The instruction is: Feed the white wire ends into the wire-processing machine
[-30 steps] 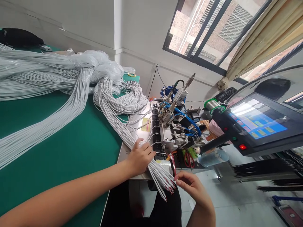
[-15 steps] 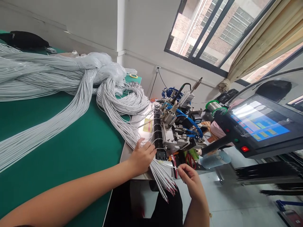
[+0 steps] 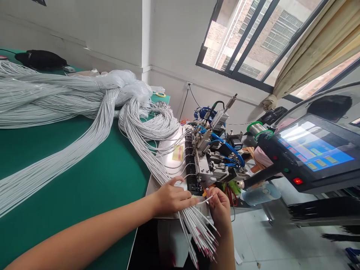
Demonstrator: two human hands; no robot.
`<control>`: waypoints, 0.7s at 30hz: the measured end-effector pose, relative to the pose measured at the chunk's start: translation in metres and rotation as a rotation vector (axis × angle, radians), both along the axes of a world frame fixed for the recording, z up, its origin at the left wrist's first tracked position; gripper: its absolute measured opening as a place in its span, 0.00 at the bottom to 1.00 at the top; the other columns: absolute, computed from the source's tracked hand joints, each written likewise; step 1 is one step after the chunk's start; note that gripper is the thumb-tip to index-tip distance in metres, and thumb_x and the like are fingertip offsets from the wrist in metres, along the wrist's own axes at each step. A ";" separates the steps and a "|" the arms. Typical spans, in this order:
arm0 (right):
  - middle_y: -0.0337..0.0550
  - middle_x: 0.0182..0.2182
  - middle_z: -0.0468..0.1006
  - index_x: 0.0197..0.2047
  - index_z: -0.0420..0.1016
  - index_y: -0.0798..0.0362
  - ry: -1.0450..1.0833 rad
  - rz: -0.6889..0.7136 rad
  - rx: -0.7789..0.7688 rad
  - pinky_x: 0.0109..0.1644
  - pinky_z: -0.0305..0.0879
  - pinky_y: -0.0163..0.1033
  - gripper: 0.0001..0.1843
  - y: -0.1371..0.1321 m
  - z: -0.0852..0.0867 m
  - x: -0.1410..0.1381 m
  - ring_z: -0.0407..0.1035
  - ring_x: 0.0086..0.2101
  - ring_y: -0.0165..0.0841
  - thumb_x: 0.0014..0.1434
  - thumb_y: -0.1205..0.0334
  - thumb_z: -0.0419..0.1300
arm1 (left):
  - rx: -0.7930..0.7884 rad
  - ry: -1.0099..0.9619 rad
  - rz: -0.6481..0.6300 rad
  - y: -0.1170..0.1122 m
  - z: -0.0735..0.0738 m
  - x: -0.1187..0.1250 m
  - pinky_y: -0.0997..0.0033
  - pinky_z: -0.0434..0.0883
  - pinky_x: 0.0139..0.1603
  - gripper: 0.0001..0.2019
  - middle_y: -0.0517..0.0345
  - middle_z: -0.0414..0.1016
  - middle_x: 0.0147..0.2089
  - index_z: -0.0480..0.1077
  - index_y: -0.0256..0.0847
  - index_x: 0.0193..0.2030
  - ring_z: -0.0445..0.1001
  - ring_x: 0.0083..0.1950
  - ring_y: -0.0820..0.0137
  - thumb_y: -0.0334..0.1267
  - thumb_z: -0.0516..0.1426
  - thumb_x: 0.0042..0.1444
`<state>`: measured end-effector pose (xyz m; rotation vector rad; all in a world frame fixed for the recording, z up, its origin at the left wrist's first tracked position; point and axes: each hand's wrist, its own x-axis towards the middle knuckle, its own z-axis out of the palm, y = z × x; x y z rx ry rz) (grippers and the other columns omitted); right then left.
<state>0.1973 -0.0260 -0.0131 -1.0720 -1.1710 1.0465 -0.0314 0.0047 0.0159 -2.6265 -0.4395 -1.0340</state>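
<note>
A thick bundle of thin white cables (image 3: 153,165) runs over the table's edge, its loose reddish-tipped ends (image 3: 204,240) fanning out below. My left hand (image 3: 176,197) lies over this bundle with its fingers bent across and round it; the palm side is hidden. Between the thumb and fingertips of my right hand (image 3: 219,204) is the end of a single white cable (image 3: 206,200), which stretches across from beside my left fingertips. Just above both hands stands a bench machine (image 3: 205,165), with several white cables set in its black slotted strip (image 3: 190,157).
More long white cable bundles (image 3: 84,144) cover the green table (image 3: 112,187) at left, partly wrapped in clear plastic (image 3: 135,88). At right, a lit touch screen (image 3: 315,146) juts out on an arm. A wire spool (image 3: 257,130) and a plastic bottle (image 3: 261,194) sit behind the machine.
My right hand has moved up, nearer the machine, with the cable end in its fingers. My left hand has slid slightly right and down along the bundle. The loose ends have spread.
</note>
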 end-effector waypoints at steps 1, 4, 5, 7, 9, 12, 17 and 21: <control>0.34 0.22 0.60 0.24 0.64 0.51 0.010 0.007 -0.010 0.22 0.46 0.33 0.23 0.002 0.000 -0.001 0.48 0.19 0.26 0.52 0.42 0.64 | -0.003 -0.011 0.015 0.000 -0.001 0.001 0.62 0.52 0.61 0.11 0.69 0.73 0.30 0.71 0.44 0.49 0.68 0.28 0.80 0.30 0.52 0.63; 0.35 0.21 0.63 0.26 0.67 0.52 -0.063 -0.002 -0.052 0.22 0.48 0.34 0.19 0.004 0.002 0.002 0.51 0.19 0.26 0.55 0.45 0.63 | -0.033 -0.027 0.102 0.001 -0.005 0.004 0.58 0.52 0.58 0.09 0.63 0.72 0.30 0.71 0.39 0.44 0.69 0.33 0.74 0.30 0.51 0.62; 0.36 0.22 0.64 0.28 0.68 0.52 -0.130 -0.018 -0.054 0.24 0.51 0.34 0.17 0.004 0.004 0.005 0.54 0.20 0.28 0.57 0.47 0.61 | -0.046 -0.029 0.132 0.001 -0.005 0.005 0.57 0.52 0.58 0.10 0.62 0.72 0.30 0.71 0.38 0.44 0.70 0.34 0.72 0.30 0.50 0.61; 0.39 0.24 0.69 0.31 0.71 0.52 -0.315 -0.048 -0.037 0.30 0.58 0.36 0.14 0.005 0.008 0.009 0.61 0.25 0.31 0.60 0.50 0.59 | -0.070 -0.029 0.187 0.001 -0.007 0.007 0.56 0.52 0.57 0.12 0.60 0.72 0.31 0.71 0.38 0.47 0.69 0.36 0.70 0.29 0.49 0.60; 0.41 0.26 0.72 0.32 0.73 0.53 -0.503 -0.076 -0.006 0.33 0.60 0.37 0.14 0.006 0.010 0.012 0.65 0.29 0.34 0.61 0.51 0.58 | -0.097 -0.020 0.234 0.001 -0.008 0.008 0.56 0.51 0.56 0.15 0.60 0.72 0.31 0.70 0.41 0.49 0.69 0.37 0.70 0.29 0.49 0.59; 0.39 0.23 0.70 0.30 0.72 0.53 -0.641 -0.086 0.007 0.31 0.58 0.36 0.15 0.011 0.010 0.013 0.63 0.26 0.33 0.61 0.50 0.57 | -0.155 0.023 0.280 0.002 -0.011 0.010 0.56 0.50 0.56 0.17 0.59 0.72 0.32 0.69 0.42 0.50 0.68 0.39 0.68 0.28 0.51 0.55; 0.34 0.20 0.63 0.26 0.67 0.52 -0.558 -0.003 -0.067 0.27 0.54 0.34 0.18 0.019 -0.001 0.014 0.57 0.23 0.30 0.60 0.48 0.57 | -0.251 0.068 0.290 0.003 -0.013 0.010 0.53 0.49 0.55 0.20 0.56 0.72 0.34 0.69 0.41 0.50 0.68 0.41 0.64 0.29 0.55 0.48; 0.34 0.21 0.62 0.27 0.66 0.52 -0.452 0.055 -0.125 0.28 0.55 0.34 0.18 0.021 -0.009 0.018 0.56 0.24 0.30 0.60 0.47 0.57 | -0.261 0.081 0.290 0.003 -0.011 0.010 0.52 0.48 0.55 0.21 0.56 0.73 0.34 0.69 0.40 0.50 0.68 0.41 0.64 0.28 0.56 0.46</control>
